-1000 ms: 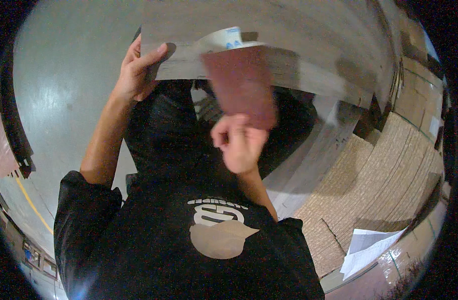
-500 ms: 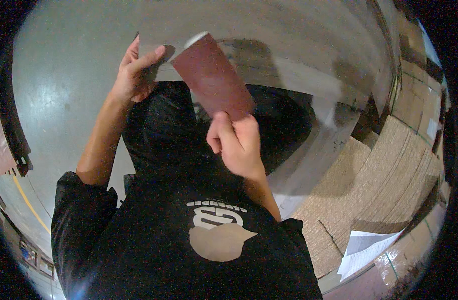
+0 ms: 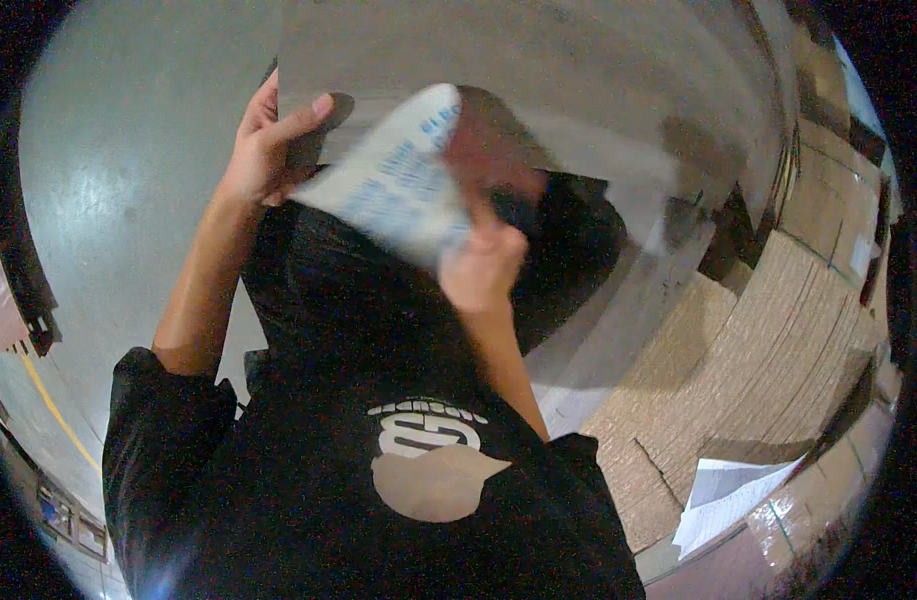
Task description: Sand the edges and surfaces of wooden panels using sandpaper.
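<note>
A sheet of sandpaper [image 3: 383, 185] is bent over in front of me, blurred by motion. Its pale back with blue print faces up, and its reddish-brown grit side shows at the right. Closed on the lower end of the sheet is my right hand [image 3: 483, 265], also smeared. My left hand [image 3: 263, 150] grips the left edge of a large flat grey-brown panel [image 3: 598, 90]. The thumb lies over the top of the panel; most of the other fingers are hidden behind it. The sandpaper is over the panel's near edge and my dark-clothed lap.
Stacked brown boards [image 3: 748, 350] stand at the right, with white paper sheets [image 3: 733, 500] lying on their near end. A smooth grey floor [image 3: 108, 200] stretches to the left, with a yellow line [image 3: 58, 405]. Dark long pieces [image 3: 23, 240] are at the far left.
The sandpaper has turned from showing its reddish-brown side to showing mostly its printed pale back, and is now bent. My right hand has shifted slightly; my left hand stays on the panel.
</note>
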{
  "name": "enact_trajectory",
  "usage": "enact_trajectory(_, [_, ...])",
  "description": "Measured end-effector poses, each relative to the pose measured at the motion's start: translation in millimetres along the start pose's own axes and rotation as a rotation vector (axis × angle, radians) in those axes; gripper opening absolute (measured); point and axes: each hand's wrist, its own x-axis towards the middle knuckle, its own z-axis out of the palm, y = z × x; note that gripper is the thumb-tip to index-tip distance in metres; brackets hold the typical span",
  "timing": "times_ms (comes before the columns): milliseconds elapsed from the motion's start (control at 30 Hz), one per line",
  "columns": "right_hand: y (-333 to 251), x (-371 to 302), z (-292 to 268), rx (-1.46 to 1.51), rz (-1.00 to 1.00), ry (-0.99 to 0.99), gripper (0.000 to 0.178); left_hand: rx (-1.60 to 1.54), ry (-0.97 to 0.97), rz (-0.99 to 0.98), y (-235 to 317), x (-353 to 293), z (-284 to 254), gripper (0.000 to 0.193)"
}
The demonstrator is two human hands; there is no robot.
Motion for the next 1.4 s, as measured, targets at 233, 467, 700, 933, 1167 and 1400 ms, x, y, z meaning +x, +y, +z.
enact_trajectory(233, [62.3,-1.6,-34.4,0.612,0.036,0.708,0.026,-0.048,0.058,-0.054,5.0,1.4,11.8,0.048])
enact_trajectory(467, [-4.8,18.2,-27.0,0.109,-0.495,0.421,0.014,-0.035,0.036,0.005,-3.1,3.9,9.2,0.043])
enact_trajectory(700, [52.4,7.2,-36.1,0.340,-0.222,0.274,0.036,-0.091,-0.012,0.063,1.5,-3.9,12.9,0.044])
enact_trajectory(933, [16.8,3.1,0.7,0.414,-0.283,0.612,0.017,-0.104,0.041,-0.048,3.5,-3.8,14.9,0.045])
enact_trajectory(1167, [-1.7,23.5,83.7,0.866,-0.135,0.131,0.028,-0.138,-0.044,0.068,-8.4,-0.4,0.0,0.045])
enact_trajectory(1400, [4.1,37.6,113.1,0.808,-0.322,0.495,0.048,-0.058,0.084,-0.018,3.8,-7.6,16.1,0.048])
